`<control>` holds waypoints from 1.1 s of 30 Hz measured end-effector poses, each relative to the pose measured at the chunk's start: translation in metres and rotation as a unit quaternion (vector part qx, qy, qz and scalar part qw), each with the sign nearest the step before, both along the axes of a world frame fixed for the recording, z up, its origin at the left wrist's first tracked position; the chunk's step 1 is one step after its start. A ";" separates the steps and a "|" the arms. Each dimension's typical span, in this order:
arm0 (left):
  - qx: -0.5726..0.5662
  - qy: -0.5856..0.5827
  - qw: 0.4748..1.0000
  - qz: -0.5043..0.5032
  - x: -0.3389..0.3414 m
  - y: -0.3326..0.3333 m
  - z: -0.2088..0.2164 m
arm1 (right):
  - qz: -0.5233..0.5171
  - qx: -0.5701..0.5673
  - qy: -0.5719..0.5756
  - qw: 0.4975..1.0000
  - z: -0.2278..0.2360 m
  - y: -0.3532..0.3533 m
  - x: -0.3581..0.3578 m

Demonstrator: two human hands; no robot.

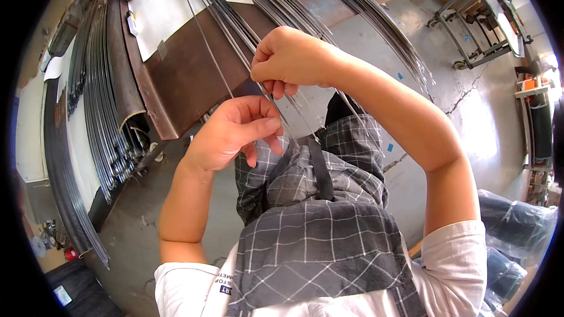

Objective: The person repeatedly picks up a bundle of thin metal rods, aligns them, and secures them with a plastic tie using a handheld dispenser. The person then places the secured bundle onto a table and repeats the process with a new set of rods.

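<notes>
My right hand (288,58) is closed in a pinch over a bundle of thin dark strands (226,16), apparently gripping one. Lower and to the left, my left hand (238,132) has its fingers curled inward and its thumb near the index finger; what it holds, if anything, is too fine to make out. A single strand (202,32) runs down toward the left hand. Shiny strand ends hang past both hands over my checked apron (323,229). Beneath the strands lies a brown curved sheet (188,58) that drapes over the work surface's edge.
More dark strands (97,82) hang at the left, and another bundle (358,3) reaches over the far right edge. White paper (158,17) lies under them. A wheeled cart (476,23) stands far right; plastic-wrapped rolls (511,229) lie at the lower right.
</notes>
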State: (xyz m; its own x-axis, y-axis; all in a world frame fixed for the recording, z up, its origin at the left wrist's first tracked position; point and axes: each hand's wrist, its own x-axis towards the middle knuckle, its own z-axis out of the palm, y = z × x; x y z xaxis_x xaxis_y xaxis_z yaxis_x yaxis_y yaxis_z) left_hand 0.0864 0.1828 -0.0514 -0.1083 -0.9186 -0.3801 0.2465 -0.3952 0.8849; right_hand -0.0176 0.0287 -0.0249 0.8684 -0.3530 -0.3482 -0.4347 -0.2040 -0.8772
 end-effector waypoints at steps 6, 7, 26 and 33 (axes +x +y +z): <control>0.023 0.016 1.000 -0.011 0.003 -0.004 0.000 | 0.000 0.010 -0.011 1.000 -0.002 -0.002 -0.001; 0.028 0.016 0.999 -0.015 0.004 -0.006 0.001 | 0.002 0.012 -0.014 1.000 -0.002 -0.002 -0.002; 0.046 0.050 0.998 -0.006 0.002 -0.013 0.002 | -0.003 0.031 -0.035 0.999 -0.005 -0.005 -0.006; 0.065 0.044 0.997 -0.009 0.004 -0.015 0.003 | -0.006 0.027 -0.052 0.998 -0.005 -0.004 -0.006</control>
